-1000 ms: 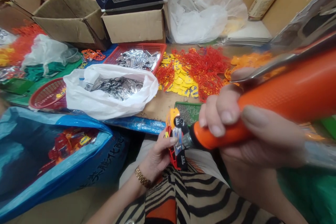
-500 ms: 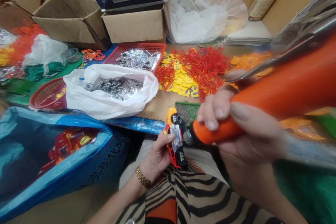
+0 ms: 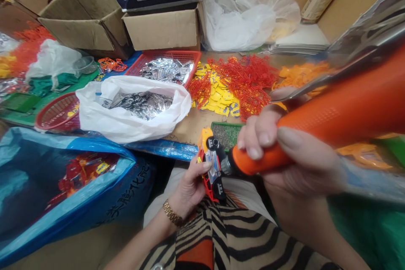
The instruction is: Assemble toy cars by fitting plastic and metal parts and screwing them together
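Note:
My left hand [image 3: 193, 179], with a gold watch on its wrist, is closed around a toy car [image 3: 212, 164]. The car is yellow and red with black wheels, held on its side above my lap. My right hand [image 3: 284, 152] grips an orange power screwdriver [image 3: 316, 122] with a metal lever along its top. Its dark tip [image 3: 225, 166] meets the car's underside; the exact contact point is hidden. Just beyond the hands lies a green tray [image 3: 230, 133] of tiny screws at the table edge.
Red plastic frames [image 3: 249, 78] and yellow car parts [image 3: 218, 93] are heaped on the table. A white bag [image 3: 126, 128] and a red basket [image 3: 180, 54] hold silvery parts. At left, a blue sack [image 3: 28, 219] contains red and yellow pieces. Cardboard boxes [image 3: 161, 29] stand behind.
Very little differs. Both hands keep their hold, and the screwdriver's tip stays against the car; the view has shifted slightly.

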The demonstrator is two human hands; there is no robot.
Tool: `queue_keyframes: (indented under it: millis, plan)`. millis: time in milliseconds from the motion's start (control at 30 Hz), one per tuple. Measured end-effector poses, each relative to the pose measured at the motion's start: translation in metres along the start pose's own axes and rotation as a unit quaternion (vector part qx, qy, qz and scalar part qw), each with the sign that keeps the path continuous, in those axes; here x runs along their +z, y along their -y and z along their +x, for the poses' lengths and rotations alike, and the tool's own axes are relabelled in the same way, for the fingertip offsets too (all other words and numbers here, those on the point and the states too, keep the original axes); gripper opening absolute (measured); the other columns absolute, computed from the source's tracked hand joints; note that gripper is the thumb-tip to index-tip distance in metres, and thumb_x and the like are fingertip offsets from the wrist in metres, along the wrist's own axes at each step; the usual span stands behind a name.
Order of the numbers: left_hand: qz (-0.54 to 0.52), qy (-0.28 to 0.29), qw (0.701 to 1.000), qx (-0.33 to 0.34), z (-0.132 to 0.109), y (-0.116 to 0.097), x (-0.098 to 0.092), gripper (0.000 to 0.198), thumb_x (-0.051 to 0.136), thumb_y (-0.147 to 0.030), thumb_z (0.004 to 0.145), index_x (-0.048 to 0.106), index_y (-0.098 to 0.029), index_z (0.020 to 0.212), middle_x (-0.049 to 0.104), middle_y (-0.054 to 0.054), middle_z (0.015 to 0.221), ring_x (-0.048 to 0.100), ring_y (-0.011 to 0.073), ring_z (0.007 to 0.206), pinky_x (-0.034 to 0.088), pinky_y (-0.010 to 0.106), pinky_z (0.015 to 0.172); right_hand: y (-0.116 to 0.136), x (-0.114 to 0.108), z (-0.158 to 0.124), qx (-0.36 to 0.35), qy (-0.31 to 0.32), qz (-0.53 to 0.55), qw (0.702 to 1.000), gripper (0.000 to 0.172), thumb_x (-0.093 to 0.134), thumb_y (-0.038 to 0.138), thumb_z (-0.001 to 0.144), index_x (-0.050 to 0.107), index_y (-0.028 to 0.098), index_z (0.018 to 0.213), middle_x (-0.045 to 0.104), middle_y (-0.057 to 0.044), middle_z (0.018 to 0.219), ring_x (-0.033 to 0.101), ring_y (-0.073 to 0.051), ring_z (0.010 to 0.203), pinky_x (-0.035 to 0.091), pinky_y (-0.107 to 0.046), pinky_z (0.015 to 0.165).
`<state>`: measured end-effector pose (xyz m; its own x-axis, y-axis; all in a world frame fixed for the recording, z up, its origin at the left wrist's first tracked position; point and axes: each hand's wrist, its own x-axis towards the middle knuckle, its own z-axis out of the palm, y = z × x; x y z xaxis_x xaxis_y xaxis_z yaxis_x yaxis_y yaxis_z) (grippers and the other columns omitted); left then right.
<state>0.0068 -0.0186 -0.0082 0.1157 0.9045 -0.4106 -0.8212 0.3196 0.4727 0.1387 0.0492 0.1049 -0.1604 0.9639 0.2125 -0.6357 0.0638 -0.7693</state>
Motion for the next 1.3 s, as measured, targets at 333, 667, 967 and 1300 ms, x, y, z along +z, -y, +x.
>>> queue_keyframes:
  millis: [333,667,967,1300]
  plan:
    - [0.031,0.024,0.999,0.014,0.0,-0.002,-0.004,0.039,0.079,-0.016,0.069,0.065,-0.016,0.106,0.074,0.001,0.081,0.067,0.014,0.058,0.062,0.032,0.071,0.007,-0.001,-0.002,0.029,0.021,-0.017,0.999,0.016,0.075,0.029,0.07,0.061,0.021,0.066,0.05,0.003,0.06,0.05,-0.012,0.049,0.046,-0.031,0.054]
    - [0.037,0.048,0.998,-0.035,-0.001,0.001,-0.008,0.063,0.078,-0.02,0.071,0.055,-0.021,0.129,0.074,0.004,0.091,0.069,0.0184,0.061,0.06,0.037,0.069,0.008,-0.001,0.0,0.026,0.071,-0.015,0.997,0.021,0.074,0.028,0.073,0.057,0.023,0.063,0.048,0.004,0.059,0.047,-0.012,0.046,0.046,-0.029,0.049]
    - [0.03,0.047,0.997,-0.052,-0.006,0.0,0.002,0.066,0.078,-0.023,0.07,0.053,-0.021,0.131,0.076,0.006,0.095,0.075,0.0316,0.084,0.062,0.046,0.077,0.005,-0.007,0.0,0.017,0.065,-0.001,0.998,0.017,0.075,0.026,0.074,0.059,0.027,0.076,0.055,0.004,0.06,0.048,-0.014,0.046,0.047,-0.03,0.046]
    - [-0.007,0.064,0.994,-0.084,-0.003,0.002,-0.005,0.053,0.072,-0.035,0.079,0.06,-0.007,0.122,0.077,0.015,0.082,0.076,0.0326,0.076,0.062,0.042,0.07,0.009,0.005,-0.007,0.051,-0.016,-0.016,0.998,0.021,0.074,0.035,0.07,0.06,0.021,0.061,0.047,0.001,0.055,0.045,-0.014,0.048,0.039,-0.028,0.034]
